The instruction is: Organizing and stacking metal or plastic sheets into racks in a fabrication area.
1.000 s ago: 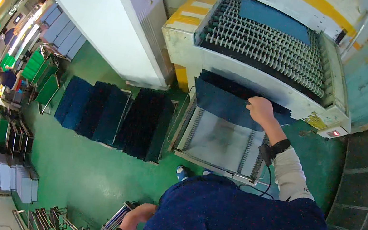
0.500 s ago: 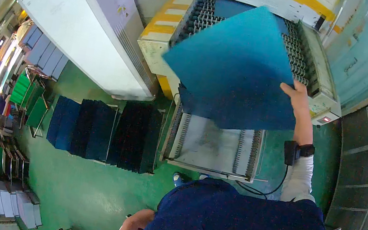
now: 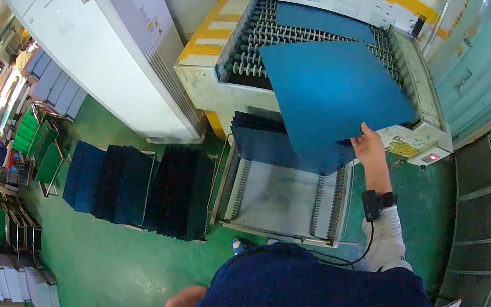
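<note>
My right hand (image 3: 369, 149) is closed on the near right edge of a flat blue panel (image 3: 339, 88), its thumb lying on the top face. The panel is tilted, its far part over the roller conveyor (image 3: 255, 46) and its lower corner over the slotted rack (image 3: 275, 228) in front of me. Dark blue panels (image 3: 256, 145) stand upright at the rack's far end, partly hidden by the held one. Farther back, a second blue panel (image 3: 324, 21) lies on the rollers. My left hand (image 3: 187, 298) is low beside my body, its fingers hidden.
Two groups of dark panels stand in floor racks at the left, one bluer (image 3: 106, 183) and one nearly black (image 3: 180, 193). A tall white cabinet (image 3: 110, 35) borders the conveyor. A grey metal-framed panel (image 3: 483, 217) stands at the right. A cable (image 3: 365, 249) hangs from my right wrist.
The held panel has swung lower and turned, uncovering more of the rollers and the panel at the back. My right hand has come down and slightly left. My left hand stays low.
</note>
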`<action>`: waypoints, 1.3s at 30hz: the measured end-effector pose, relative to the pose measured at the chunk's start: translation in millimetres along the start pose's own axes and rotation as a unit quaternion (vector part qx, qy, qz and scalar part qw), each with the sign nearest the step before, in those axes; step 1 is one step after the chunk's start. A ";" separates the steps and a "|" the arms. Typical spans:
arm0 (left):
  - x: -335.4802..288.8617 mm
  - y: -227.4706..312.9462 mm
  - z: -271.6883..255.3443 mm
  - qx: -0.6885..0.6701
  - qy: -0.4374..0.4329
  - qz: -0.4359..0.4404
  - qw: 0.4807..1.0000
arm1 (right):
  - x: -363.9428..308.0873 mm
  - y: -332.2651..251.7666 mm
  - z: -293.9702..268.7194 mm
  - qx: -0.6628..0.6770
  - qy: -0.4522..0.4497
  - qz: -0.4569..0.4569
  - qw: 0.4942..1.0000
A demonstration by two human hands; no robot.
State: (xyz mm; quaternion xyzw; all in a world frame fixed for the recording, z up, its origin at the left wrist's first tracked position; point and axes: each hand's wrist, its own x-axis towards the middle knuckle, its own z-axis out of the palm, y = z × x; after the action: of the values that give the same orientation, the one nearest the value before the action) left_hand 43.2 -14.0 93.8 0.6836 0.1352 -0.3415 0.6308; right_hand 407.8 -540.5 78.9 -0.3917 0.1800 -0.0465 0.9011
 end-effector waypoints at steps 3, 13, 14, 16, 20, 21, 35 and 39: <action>-2.0 14.5 5.1 0.019 0.024 0.002 1.000 | 10.7 15.8 -1.0 0.006 0.019 0.050 0.999; -14.6 61.6 29.5 0.058 0.069 0.001 0.996 | 28.9 34.3 11.7 -0.052 -0.021 0.181 0.982; -14.2 62.8 29.7 0.019 0.065 -0.020 0.997 | 30.6 36.9 15.2 -0.034 -0.029 0.183 0.982; -11.7 58.6 28.6 0.047 0.066 0.012 0.997 | 35.7 39.9 18.7 -0.015 -0.036 0.185 0.982; -16.3 68.2 34.9 -0.052 0.090 0.002 0.995 | 51.3 39.8 22.1 -0.008 0.011 0.143 0.990; -13.4 66.6 33.6 -0.064 0.086 -0.021 0.994 | 54.5 38.8 22.8 -0.013 0.009 0.134 0.991; 20.1 44.1 21.2 0.151 -0.019 -0.148 0.977 | 68.9 30.8 35.7 -0.111 -0.017 0.196 0.974; 41.1 -39.0 4.8 0.013 -0.080 -0.268 0.960 | 70.0 35.0 44.5 -0.126 -0.019 0.216 0.968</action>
State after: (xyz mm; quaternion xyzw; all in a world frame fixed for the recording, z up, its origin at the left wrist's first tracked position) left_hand 47.8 -22.1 37.8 0.6011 0.2581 -0.5534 0.5155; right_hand 487.0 -501.5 61.4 -0.4543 0.2480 0.1798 0.8365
